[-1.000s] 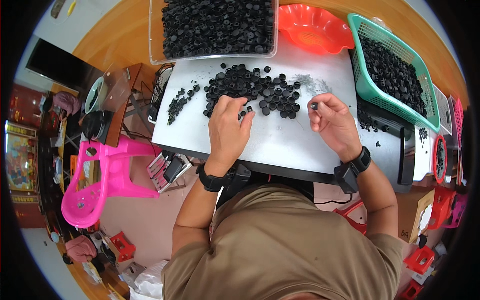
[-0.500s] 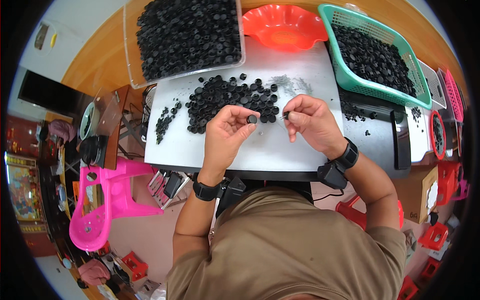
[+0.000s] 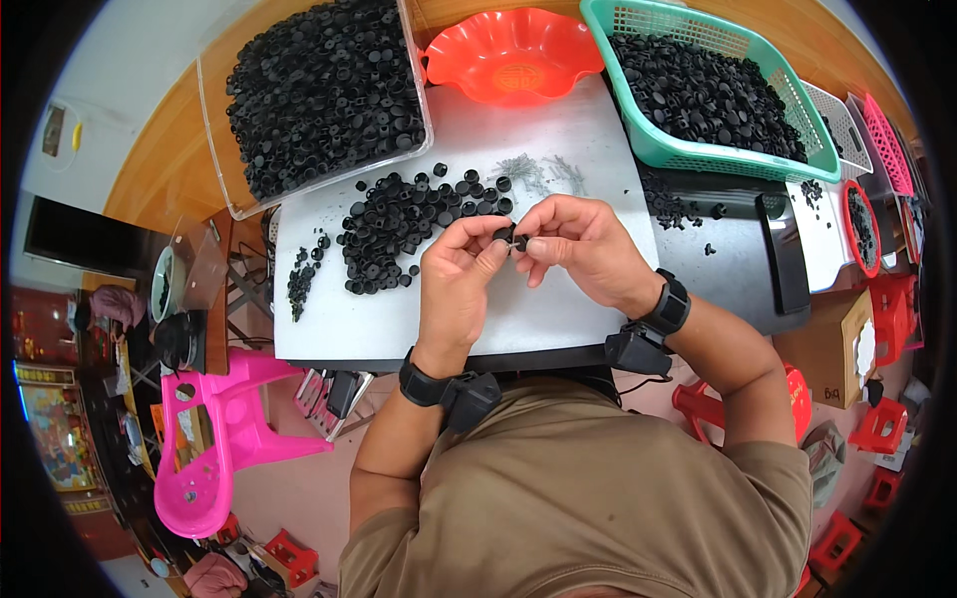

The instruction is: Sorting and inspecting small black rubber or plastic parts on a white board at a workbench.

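Over the white work board (image 3: pixel 558 324), my two hands meet with their fingertips almost touching. My left hand (image 3: pixel 454 289) pinches a small round black cap (image 3: pixel 503 233) between thumb and forefinger. Closed the same way, my right hand (image 3: pixel 598 257) holds a small black part (image 3: pixel 522 243), with a thin metal pin showing between the two pieces. Whether the pin is inside the cap cannot be made out. Behind my left hand spreads a loose pile of black caps (image 3: pixel 389 224). Thin metal pins (image 3: pixel 528 171) lie scattered beyond my fingers, and tiny black pieces (image 3: pixel 302 284) form a heap at the left.
A clear bin (image 3: pixel 431 125) heaped with black caps stands at the back left, beside a red scalloped dish (image 3: pixel 513 60). At the back right is a green basket (image 3: pixel 653 149) of black parts. A pink stool (image 3: pixel 214 468) and a cardboard box (image 3: pixel 822 349) flank the table.
My hands have come together, bringing the black part and pin from the right hand against the cap in the left. The whole view has shifted slightly.
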Demonstrator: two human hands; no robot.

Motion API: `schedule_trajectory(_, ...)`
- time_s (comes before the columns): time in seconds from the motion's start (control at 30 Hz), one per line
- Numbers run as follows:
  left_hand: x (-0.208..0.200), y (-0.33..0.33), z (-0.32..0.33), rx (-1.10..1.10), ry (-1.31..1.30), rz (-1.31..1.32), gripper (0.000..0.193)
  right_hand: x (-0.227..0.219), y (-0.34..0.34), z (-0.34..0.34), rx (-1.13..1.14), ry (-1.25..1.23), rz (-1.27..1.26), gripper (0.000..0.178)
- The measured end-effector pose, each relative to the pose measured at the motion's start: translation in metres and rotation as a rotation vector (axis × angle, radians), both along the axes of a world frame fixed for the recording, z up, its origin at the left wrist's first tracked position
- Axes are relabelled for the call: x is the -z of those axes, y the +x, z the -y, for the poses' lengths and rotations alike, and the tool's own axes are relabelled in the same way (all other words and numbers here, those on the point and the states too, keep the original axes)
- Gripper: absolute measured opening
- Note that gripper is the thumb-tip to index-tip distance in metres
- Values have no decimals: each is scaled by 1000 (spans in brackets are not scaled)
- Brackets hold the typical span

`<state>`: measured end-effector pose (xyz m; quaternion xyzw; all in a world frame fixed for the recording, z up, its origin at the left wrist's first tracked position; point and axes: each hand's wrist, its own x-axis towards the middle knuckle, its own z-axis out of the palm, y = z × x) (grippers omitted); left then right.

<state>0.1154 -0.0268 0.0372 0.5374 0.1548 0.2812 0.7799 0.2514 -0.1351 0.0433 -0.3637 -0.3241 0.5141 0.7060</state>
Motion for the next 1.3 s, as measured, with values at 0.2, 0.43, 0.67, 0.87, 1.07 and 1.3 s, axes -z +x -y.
schedule_trajectory(0.2, -2, -3, -1, 120, -208, 24, 22, -3, 4, 0, 23, 7, 0, 14)
schedule_trajectory(0.43, 3, -12, -5, 201, -304, 59, 22, -3, 7, 1, 23, 32, -2, 13)
schedule_trajectory(0.67, 13, -12, -2, 256, -468, 167, 22, -7, 1, 0, 93, 34, 142, 11)
schedule_trajectory(0.87, 16, -10, 1, 243, -557, 192, 19, -8, -2, 1, 130, 15, 269, 10)
schedule_trajectory(1.07, 17, -9, 3, 239, -579, 206, 18, -5, -1, 2, 134, 18, 347, 10)
schedule_trajectory(1.3, 9, -10, 7, 165, -426, 163, 19, -4, -4, 1, 151, 20, 348, 11)
